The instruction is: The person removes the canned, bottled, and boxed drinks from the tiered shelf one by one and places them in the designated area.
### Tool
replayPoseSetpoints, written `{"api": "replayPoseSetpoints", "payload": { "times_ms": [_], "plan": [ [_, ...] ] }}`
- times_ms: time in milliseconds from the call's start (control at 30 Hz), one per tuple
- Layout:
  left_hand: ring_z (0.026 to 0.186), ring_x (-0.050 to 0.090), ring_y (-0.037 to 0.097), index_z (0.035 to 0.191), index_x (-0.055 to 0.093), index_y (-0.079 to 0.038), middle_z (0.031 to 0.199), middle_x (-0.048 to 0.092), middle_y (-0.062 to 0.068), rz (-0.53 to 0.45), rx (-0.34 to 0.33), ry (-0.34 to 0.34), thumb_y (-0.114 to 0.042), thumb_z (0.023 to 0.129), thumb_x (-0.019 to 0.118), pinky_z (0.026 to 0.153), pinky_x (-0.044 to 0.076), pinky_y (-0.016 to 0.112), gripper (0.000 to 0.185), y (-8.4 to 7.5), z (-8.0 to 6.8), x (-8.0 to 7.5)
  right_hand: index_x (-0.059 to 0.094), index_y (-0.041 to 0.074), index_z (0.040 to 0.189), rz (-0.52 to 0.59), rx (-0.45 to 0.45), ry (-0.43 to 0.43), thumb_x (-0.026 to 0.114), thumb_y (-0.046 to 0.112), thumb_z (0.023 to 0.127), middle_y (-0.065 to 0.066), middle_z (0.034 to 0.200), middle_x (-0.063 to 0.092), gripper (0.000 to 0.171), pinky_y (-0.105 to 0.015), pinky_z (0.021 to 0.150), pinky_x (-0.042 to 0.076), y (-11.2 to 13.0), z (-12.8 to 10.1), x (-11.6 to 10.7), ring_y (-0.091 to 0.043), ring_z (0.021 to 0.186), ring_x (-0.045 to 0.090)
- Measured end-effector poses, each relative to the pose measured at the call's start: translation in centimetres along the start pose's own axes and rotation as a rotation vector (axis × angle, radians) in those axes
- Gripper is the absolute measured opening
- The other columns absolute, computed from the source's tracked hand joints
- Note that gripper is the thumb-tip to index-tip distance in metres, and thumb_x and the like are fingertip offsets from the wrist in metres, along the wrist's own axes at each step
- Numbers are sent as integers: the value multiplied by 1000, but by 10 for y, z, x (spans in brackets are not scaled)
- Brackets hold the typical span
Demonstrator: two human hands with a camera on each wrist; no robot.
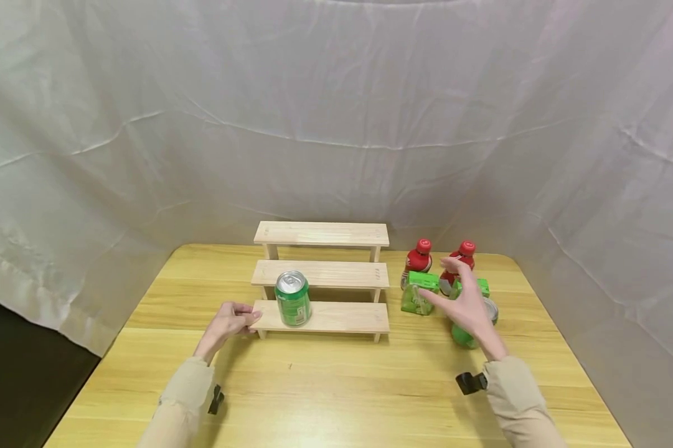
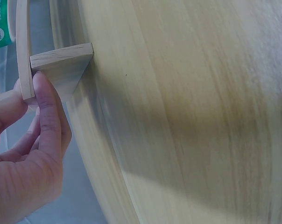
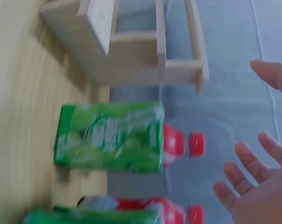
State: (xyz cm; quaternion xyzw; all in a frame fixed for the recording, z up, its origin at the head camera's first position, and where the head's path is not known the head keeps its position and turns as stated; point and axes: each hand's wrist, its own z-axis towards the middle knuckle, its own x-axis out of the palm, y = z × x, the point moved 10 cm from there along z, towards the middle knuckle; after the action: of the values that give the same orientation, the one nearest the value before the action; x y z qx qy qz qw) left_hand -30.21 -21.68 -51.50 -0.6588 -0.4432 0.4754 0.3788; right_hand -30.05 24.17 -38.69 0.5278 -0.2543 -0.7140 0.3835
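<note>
My left hand (image 1: pixel 228 323) pinches the left end of the lowest step of a three-tier wooden shelf (image 1: pixel 342 317), thumb above and fingers beneath in the left wrist view. On that step, left of its middle, stands a green drink can (image 1: pixel 293 308). Over the drinks at the right hovers my right hand (image 1: pixel 469 306), thumb and fingers spread, holding nothing. Below it are a green juice carton (image 1: pixel 419 297), a second green carton (image 1: pixel 482 286) and another green can (image 1: pixel 462 338), the last two partly hidden by the hand. The right wrist view shows the nearer carton (image 3: pixel 110 135) upright.
Two red-capped bottles (image 1: pixel 418 260) with red labels stand behind the cartons. The upper two tiers (image 1: pixel 322 233) hold nothing. Grey-white cloth (image 1: pixel 336 124) hangs around the back and sides of the wooden table (image 1: pixel 314 398).
</note>
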Motion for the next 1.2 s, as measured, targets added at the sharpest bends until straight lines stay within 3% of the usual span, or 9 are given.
{"api": "replayPoseSetpoints", "payload": {
  "times_ms": [533,733,1000,1200],
  "plan": [
    [73,66,9,122,49,27,96,71,22,-10,8,3,-6,99,61,75,65,29,42,1,0,1,44,3,143,123,-116,230,83,20,82,-21,144,52,75,-58,116,39,73,28,82,-39,136,46],
    [74,66,9,124,47,27,97,71,22,-6,4,10,-7,99,61,76,65,30,44,1,1,0,45,5,142,202,-119,335,83,19,82,-19,145,51,72,-57,120,37,88,33,119,-40,138,46],
    [74,67,9,125,45,28,99,69,27,-7,6,17,-6,100,60,75,65,28,45,0,0,1,44,3,142,214,-144,457,84,17,82,-19,147,51,74,-48,121,40,107,36,166,-35,139,46],
    [74,66,8,124,47,28,98,70,25,-11,1,0,-5,99,59,73,64,24,43,1,2,0,41,-3,144,229,-168,540,83,16,82,-22,149,48,77,-49,120,40,120,33,197,-36,139,46]
  ]
}}
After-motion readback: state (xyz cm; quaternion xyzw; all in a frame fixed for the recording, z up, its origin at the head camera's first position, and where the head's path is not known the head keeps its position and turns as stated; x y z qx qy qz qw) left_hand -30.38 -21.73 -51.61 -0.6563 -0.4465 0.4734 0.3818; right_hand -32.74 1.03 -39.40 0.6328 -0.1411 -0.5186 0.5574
